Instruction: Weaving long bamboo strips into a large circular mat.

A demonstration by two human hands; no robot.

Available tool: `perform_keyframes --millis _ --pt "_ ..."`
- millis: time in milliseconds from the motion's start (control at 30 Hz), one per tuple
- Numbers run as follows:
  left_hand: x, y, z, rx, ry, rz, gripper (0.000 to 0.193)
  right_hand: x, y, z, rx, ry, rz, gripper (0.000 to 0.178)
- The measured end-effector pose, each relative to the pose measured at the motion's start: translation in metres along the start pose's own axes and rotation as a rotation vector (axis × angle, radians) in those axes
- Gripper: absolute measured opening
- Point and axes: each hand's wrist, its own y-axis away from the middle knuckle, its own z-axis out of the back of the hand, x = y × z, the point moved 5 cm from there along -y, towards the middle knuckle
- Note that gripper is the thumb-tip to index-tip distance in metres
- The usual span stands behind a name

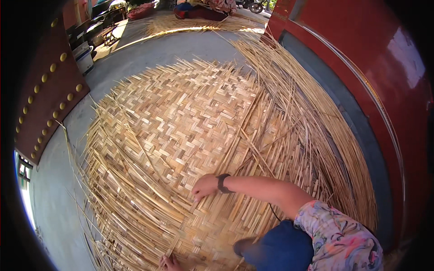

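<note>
Fingers of the bare hand (pixel 170 263) at the near edge, perhaps your left, show too little to tell their grip, while the tan herringbone-woven strip mat (pixel 185 122) stretches beyond them, long axis near to far, a co-worker's black-banded hand (pixel 205 186) nearer its middle.

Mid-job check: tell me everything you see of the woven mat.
The woven mat is a broad sheet of flat strips, cream to tan and brown, crossing in a zigzag pattern; they look like split reed or cane. It lies spread on the grey floor, its far edge ragged with jutting ends, its near end cut off by the frame. Long strips lie over its left and right parts. A hand with a dark wristband touches it; whether another hand does is unclear.
</note>
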Motion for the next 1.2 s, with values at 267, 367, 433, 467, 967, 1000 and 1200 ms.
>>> perform_keyframes --millis 267,367,433,467,967,1000,1200 --pt "0.018 -0.028 -0.012 -0.138 0.178 -0.135 0.013 -0.014 0.013 0.034 0.043 0.117 0.010 0.037" --pt "0.021 -0.026 -0.018 -0.107 0.009 -0.164 0.016 -0.023 0.007 0.035 0.115 0.123 -0.054 0.036" --pt "0.016 -0.023 0.004 -0.100 -0.071 -0.208 0.021 -0.021 -0.007 0.027 0.167 0.167 -0.118 0.034" --pt "0.010 -0.019 0.014 -0.048 0.065 -0.102 0.026 -0.021 -0.001 0.027 0.180 0.165 -0.098 0.034" --pt "-0.020 -0.117 0.044 0.337 -0.730 -0.065 0.037 0.188 -0.063 -0.097 0.165 -0.123 0.363 0.019" --pt "-0.031 -0.113 0.036 0.339 -0.695 -0.035 0.043 0.189 -0.059 -0.089 0.104 -0.095 0.439 0.016" --pt "-0.017 -0.128 0.013 0.344 -0.132 0.048 0.084 0.193 -0.035 -0.079 -0.225 0.033 0.594 0.017"
